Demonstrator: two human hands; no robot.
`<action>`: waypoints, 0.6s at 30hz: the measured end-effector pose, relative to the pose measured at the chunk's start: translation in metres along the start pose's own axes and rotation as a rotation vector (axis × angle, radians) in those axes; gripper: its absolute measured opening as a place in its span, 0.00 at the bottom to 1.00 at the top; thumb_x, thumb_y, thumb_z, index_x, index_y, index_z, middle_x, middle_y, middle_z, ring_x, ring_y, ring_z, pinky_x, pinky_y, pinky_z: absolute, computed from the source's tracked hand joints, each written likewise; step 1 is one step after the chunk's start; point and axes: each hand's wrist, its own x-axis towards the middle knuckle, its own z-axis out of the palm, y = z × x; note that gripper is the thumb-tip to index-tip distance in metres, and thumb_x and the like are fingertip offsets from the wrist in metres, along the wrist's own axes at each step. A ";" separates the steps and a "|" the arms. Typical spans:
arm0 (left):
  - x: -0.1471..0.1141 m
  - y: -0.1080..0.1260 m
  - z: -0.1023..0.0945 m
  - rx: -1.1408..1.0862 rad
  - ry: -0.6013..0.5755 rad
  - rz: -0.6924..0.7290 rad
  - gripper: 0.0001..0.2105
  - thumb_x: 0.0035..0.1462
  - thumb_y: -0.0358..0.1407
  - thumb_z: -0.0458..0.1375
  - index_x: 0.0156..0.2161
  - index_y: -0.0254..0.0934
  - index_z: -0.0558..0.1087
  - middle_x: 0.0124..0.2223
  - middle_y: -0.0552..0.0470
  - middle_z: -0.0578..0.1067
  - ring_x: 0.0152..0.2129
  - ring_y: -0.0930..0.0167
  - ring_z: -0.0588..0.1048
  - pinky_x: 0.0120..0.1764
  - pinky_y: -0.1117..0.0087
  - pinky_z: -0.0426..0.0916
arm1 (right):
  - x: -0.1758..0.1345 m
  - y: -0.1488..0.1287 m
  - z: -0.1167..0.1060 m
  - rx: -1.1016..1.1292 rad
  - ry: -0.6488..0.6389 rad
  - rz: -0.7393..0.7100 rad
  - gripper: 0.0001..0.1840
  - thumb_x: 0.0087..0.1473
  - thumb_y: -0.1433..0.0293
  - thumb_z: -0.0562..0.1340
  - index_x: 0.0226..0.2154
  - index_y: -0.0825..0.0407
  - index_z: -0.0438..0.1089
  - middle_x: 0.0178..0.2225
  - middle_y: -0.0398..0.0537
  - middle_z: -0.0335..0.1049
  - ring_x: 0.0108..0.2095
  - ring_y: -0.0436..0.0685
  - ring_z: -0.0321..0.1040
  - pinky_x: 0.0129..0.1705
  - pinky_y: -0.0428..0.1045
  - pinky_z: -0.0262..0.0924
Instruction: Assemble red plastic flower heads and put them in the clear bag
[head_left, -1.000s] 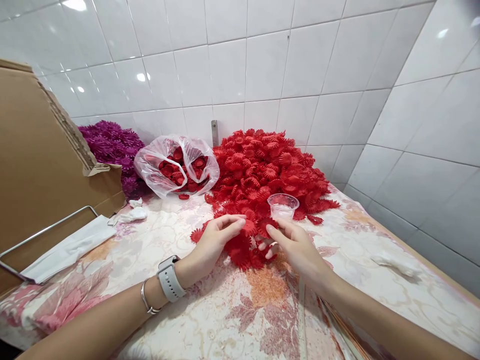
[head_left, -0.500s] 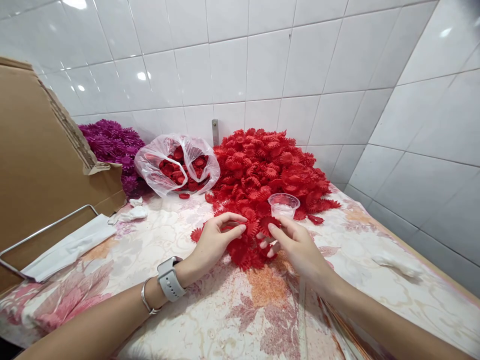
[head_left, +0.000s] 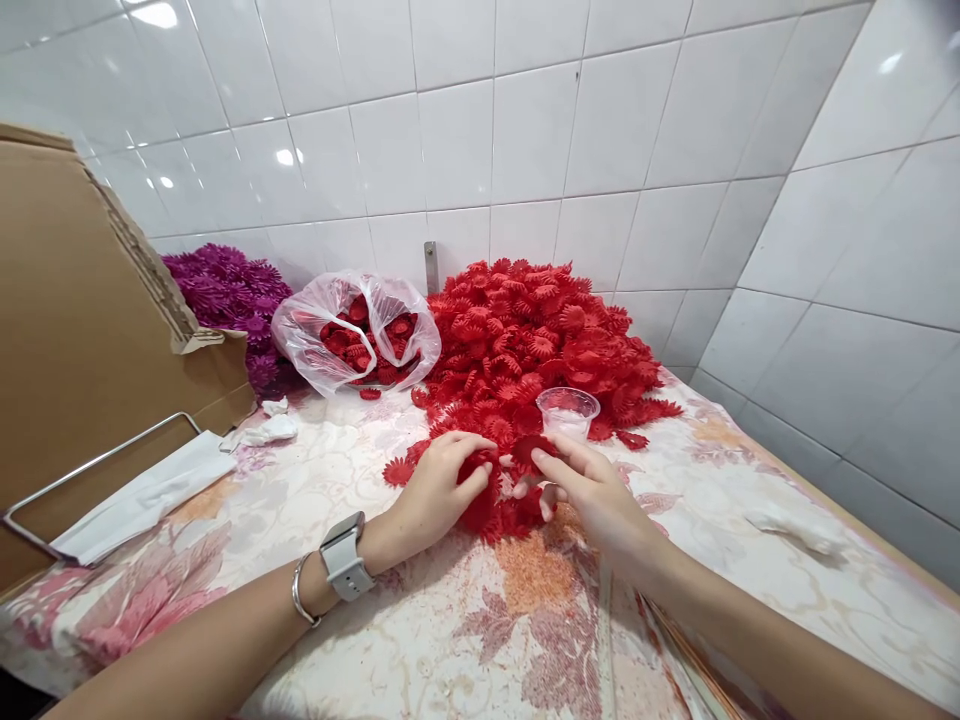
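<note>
My right hand pinches a dark red flower-shaped piece between its thumb and fingers, at the front of the pile. Close by on the left, my left hand reaches in with thumb and index finger curved and apart. Red pieces show in that gap; whether the fingers touch one cannot be made out. Under and between both hands lie loose red petal pieces. Just behind the right fingers stands a clear plastic cup with something whitish in it.
Against the tiled wall rises a big heap of red flower pieces. Left of it are a clear plastic bag of darker red pieces and a purple heap. A cardboard box stands at far left. Thin sticks lie beneath my right forearm.
My left hand has moved slightly right and its thumb and index finger have spread wider around the red pieces. My right hand keeps its dark red piece, tilted slightly differently.
</note>
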 end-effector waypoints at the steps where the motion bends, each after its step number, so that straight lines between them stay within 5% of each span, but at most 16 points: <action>1: 0.002 -0.001 -0.001 -0.063 0.022 -0.032 0.10 0.53 0.28 0.50 0.40 0.36 0.70 0.42 0.47 0.74 0.40 0.68 0.70 0.46 0.64 0.62 | 0.000 -0.001 -0.001 -0.002 0.023 -0.008 0.11 0.48 0.62 0.58 0.32 0.52 0.64 0.23 0.42 0.68 0.19 0.48 0.61 0.19 0.44 0.54; 9: 0.011 -0.005 -0.004 -0.765 0.190 -0.288 0.14 0.50 0.34 0.56 0.44 0.34 0.66 0.37 0.49 0.76 0.37 0.69 0.74 0.43 0.67 0.65 | -0.001 -0.002 -0.001 0.008 0.096 -0.001 0.10 0.48 0.62 0.57 0.30 0.52 0.63 0.19 0.41 0.66 0.17 0.49 0.58 0.18 0.45 0.51; 18: 0.008 0.007 -0.011 -0.740 0.126 -0.402 0.13 0.48 0.42 0.58 0.22 0.33 0.66 0.19 0.54 0.72 0.18 0.74 0.72 0.26 0.74 0.66 | -0.003 -0.002 -0.001 0.011 0.086 0.015 0.09 0.49 0.62 0.57 0.30 0.51 0.63 0.21 0.42 0.68 0.18 0.49 0.61 0.17 0.44 0.50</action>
